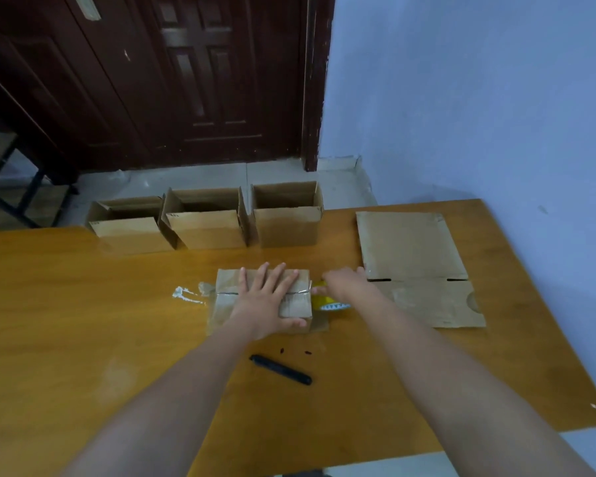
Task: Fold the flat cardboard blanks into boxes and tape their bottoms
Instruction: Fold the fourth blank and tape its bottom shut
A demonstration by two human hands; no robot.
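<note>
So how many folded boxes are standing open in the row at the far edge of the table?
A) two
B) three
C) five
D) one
B: three open boxes stand side by side along the far edge of the table, apart from the upside-down box that the left hand presses flat while the right hand holds the tape roll at its end.

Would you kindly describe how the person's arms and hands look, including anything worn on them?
Both arms are bare to the frame edge: no sleeves, gloves, watch or rings show. The left hand shows all its fingers; the right hand is partly blurred.
</note>
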